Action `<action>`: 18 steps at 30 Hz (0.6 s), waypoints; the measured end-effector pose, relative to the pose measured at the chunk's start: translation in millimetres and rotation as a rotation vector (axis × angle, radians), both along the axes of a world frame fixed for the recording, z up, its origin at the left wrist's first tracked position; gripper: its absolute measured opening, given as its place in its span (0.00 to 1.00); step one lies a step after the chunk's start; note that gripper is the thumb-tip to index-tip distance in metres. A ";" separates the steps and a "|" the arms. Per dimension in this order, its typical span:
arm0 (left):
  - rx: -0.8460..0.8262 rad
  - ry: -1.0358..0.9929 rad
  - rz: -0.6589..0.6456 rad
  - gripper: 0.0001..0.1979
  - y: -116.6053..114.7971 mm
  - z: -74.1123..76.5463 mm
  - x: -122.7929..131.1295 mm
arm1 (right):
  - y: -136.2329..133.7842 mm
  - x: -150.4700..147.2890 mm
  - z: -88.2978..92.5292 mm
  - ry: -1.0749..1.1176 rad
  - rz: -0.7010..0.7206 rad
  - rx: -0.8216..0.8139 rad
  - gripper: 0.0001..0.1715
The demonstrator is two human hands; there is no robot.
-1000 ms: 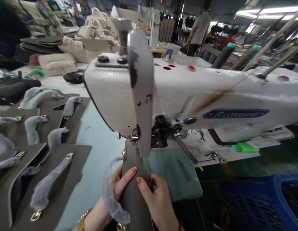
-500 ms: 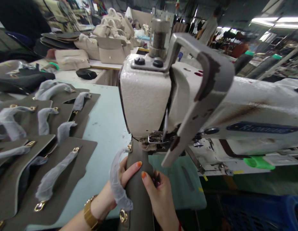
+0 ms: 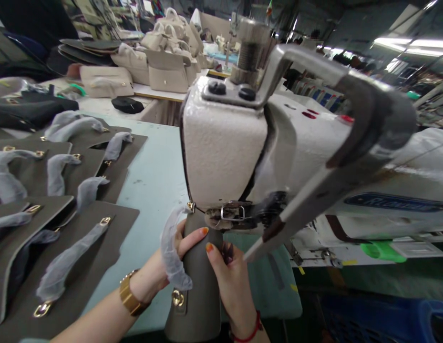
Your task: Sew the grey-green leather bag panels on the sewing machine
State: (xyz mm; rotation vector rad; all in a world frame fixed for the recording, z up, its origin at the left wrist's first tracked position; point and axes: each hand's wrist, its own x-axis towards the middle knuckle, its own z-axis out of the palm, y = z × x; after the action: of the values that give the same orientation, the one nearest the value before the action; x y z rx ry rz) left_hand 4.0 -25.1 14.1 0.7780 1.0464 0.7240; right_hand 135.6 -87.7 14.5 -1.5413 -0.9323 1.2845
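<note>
A dark grey bag panel (image 3: 198,295) lies curved beneath the head of a white sewing machine (image 3: 221,147). On its left side a handle (image 3: 173,252) in white wrapping is fixed by gold rings. My left hand (image 3: 187,243) reaches through that handle and grips the panel, thumb on top and fingers behind. Opposite it, my right hand (image 3: 230,281) pinches the panel's right edge, the thumb on the surface and the other fingers curled at the edge. The panel's far end is hidden at the presser foot (image 3: 216,219).
Several grey panels (image 3: 117,267) with wrapped handles overlap on the left of the pale blue table (image 3: 153,157). Beige bags (image 3: 167,71) are piled behind. A grey metal lever (image 3: 307,200) slants down right of the machine head. A blue crate (image 3: 371,319) stands at lower right.
The panel and both hands have shifted slightly up and left in the view, and more of the panel's near end shows. The camera view has moved too. Both hands keep their hold.
</note>
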 end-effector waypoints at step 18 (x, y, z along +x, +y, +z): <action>0.332 0.039 -0.011 0.20 32.0 13.8 2.1 | 23.2 -3.5 -3.8 0.017 -0.044 0.090 0.20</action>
State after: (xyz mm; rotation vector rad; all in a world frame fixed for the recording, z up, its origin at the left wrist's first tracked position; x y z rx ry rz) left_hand 6.1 6.9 27.9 1.0857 0.9672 0.8890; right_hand 132.1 -64.5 10.6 -1.4715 -0.9283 1.2074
